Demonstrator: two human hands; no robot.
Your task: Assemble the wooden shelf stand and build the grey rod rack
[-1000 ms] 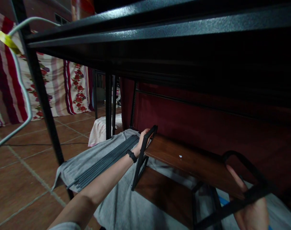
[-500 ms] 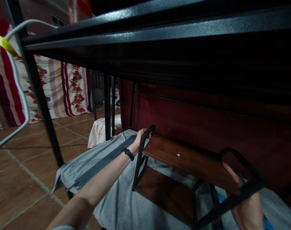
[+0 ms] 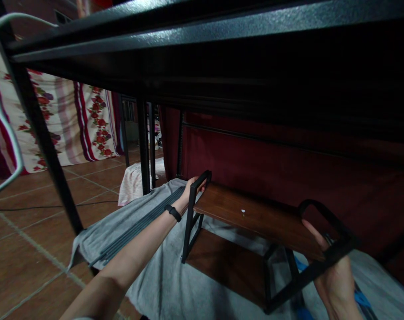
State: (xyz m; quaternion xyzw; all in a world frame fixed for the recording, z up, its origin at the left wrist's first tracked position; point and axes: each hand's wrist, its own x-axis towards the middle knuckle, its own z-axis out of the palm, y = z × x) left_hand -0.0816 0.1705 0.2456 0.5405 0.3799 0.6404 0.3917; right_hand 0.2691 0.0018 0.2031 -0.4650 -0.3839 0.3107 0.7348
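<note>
Left hand (image 3: 191, 189) closed around the far-left black end frame (image 3: 192, 209) of a small shelf unit, fingers wrapped over its top bar; black wristband (image 3: 172, 212) on that wrist. Right hand (image 3: 335, 275) grips the near-right end frame (image 3: 325, 231), fingers curled behind the bar, thumb up along it. Between the 2 hands sits the brown wooden shelf board (image 3: 255, 215), slightly tilted, with a small white speck on top. A 2nd brown board (image 3: 228, 266) lies lower down in the unit. The unit sits on a grey cloth (image 3: 162, 284) spread over the tiled floor (image 3: 29, 222), under a big black metal rack (image 3: 202, 49) that fills the top of the view.

Left of the unit, a bundle of dark rods (image 3: 138, 226) lies on the cloth. Floral striped fabric (image 3: 72, 124) hangs far left. A pale cloth bundle (image 3: 133, 182) sits beyond the rods.

Versus 0.5 s ago: both grips unchanged, the shelf unit sits a bit further left and higher in view, the yellow tag on the white wire at top left has gone out of frame, and more of the right forearm shows.
</note>
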